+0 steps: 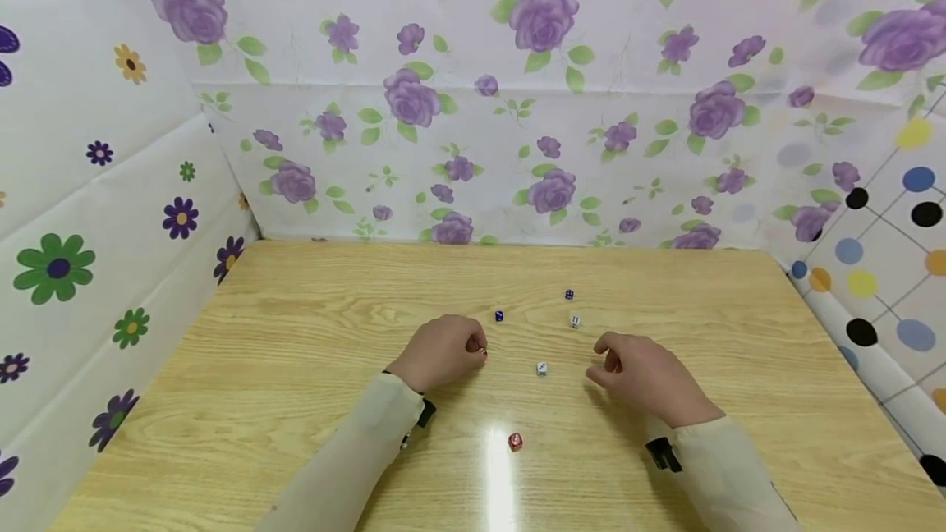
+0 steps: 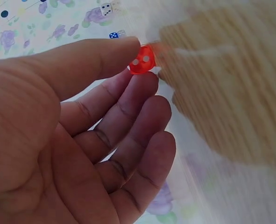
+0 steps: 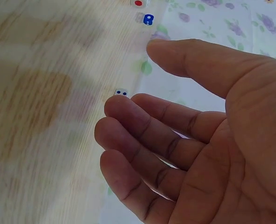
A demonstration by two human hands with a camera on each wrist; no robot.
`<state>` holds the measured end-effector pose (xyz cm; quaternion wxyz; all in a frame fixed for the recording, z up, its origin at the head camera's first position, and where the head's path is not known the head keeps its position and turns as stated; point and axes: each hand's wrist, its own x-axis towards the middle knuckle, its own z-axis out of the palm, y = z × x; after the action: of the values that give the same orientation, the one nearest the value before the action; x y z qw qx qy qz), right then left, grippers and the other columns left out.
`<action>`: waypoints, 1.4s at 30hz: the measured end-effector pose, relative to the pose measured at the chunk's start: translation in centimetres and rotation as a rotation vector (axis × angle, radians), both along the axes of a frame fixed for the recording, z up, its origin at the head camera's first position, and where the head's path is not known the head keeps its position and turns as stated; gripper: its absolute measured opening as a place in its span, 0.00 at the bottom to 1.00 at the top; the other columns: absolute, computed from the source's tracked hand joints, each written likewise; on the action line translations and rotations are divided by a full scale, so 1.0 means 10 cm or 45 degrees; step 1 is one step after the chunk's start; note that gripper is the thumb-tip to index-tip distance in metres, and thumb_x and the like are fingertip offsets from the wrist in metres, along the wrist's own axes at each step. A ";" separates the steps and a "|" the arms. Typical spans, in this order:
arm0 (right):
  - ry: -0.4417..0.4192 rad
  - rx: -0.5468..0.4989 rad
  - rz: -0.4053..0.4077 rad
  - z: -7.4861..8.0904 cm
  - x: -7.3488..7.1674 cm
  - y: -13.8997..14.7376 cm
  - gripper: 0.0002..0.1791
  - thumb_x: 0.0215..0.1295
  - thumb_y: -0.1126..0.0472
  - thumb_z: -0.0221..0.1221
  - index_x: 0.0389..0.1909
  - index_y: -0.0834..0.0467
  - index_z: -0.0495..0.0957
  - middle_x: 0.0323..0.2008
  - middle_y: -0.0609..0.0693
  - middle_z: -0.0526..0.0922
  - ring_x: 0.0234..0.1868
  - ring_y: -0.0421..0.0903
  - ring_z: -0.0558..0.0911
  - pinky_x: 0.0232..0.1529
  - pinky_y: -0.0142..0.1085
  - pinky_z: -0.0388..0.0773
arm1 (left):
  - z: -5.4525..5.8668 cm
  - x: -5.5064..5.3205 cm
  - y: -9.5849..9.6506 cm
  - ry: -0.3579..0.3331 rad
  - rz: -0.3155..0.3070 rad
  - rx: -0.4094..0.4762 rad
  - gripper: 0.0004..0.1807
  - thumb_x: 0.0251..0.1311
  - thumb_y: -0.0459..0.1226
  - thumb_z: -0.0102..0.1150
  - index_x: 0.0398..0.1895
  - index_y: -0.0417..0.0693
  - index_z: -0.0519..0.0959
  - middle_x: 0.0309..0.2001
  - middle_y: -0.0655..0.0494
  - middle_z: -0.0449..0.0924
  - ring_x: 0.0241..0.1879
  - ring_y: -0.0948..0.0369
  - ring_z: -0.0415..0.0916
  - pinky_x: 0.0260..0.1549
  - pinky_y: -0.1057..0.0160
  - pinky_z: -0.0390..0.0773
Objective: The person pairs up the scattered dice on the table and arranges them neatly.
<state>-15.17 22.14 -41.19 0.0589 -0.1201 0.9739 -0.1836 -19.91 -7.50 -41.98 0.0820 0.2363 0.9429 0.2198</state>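
My left hand [image 1: 441,351] pinches a translucent red die [image 2: 142,60] between thumb and fingertip, low over the left-middle of the table. Two white spots show on its face in the left wrist view. On the other side, my right hand [image 1: 650,376] hovers with fingers loosely bent and thumb apart, holding nothing. Between the hands lies a white die [image 1: 542,369], while another white die [image 1: 575,321] sits farther back, nearest the right fingertips. A dark blue die [image 1: 498,316] rests just beyond the left hand.
A second blue die [image 1: 569,295] lies at the back, behind the farther white one. Closer to me, another red die [image 1: 516,441] sits by a bright reflection. The wood-grain table [image 1: 332,294] meets a flowered cloth wall [image 1: 473,162] at its far edge.
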 end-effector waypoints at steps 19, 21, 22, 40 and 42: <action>0.035 -0.034 0.065 0.02 -0.02 -0.06 0.16 0.59 0.52 0.64 0.44 0.56 0.80 0.28 0.42 0.77 0.27 0.38 0.72 0.31 0.36 0.71 | 0.24 0.05 0.01 0.084 -0.040 -0.023 0.04 0.58 0.38 0.61 0.36 0.52 0.82 0.33 0.64 0.79 0.33 0.67 0.74 0.35 0.64 0.75; 0.046 -0.036 0.078 0.04 -0.02 -0.08 0.16 0.59 0.52 0.64 0.44 0.56 0.80 0.28 0.41 0.77 0.27 0.38 0.72 0.31 0.36 0.71 | 0.26 0.06 0.00 0.094 -0.040 -0.029 0.05 0.59 0.38 0.60 0.37 0.52 0.82 0.33 0.64 0.79 0.33 0.67 0.74 0.35 0.64 0.75; 0.053 -0.033 0.078 0.05 -0.01 -0.08 0.16 0.59 0.52 0.64 0.44 0.56 0.80 0.28 0.41 0.77 0.27 0.38 0.73 0.31 0.36 0.71 | 0.26 0.06 0.00 0.094 -0.040 -0.026 0.05 0.59 0.38 0.60 0.37 0.52 0.82 0.33 0.64 0.79 0.33 0.67 0.74 0.35 0.64 0.75; 0.057 -0.051 0.115 0.06 0.01 -0.12 0.14 0.59 0.52 0.64 0.43 0.54 0.80 0.28 0.39 0.77 0.29 0.36 0.74 0.34 0.36 0.72 | 0.33 0.16 -0.05 0.111 -0.090 0.020 0.05 0.60 0.38 0.58 0.38 0.54 0.80 0.30 0.68 0.78 0.29 0.69 0.73 0.31 0.66 0.73; 0.062 -0.064 0.132 0.07 0.02 -0.14 0.14 0.59 0.53 0.64 0.44 0.54 0.80 0.29 0.38 0.77 0.29 0.36 0.74 0.34 0.36 0.73 | 0.34 0.18 -0.06 0.107 -0.095 0.023 0.05 0.60 0.38 0.58 0.38 0.55 0.80 0.30 0.68 0.78 0.29 0.69 0.73 0.31 0.66 0.73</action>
<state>-14.98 20.71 -40.47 0.0416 -0.1763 0.9625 -0.2018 -18.15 -8.08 -38.54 0.0483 0.2809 0.9341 0.2152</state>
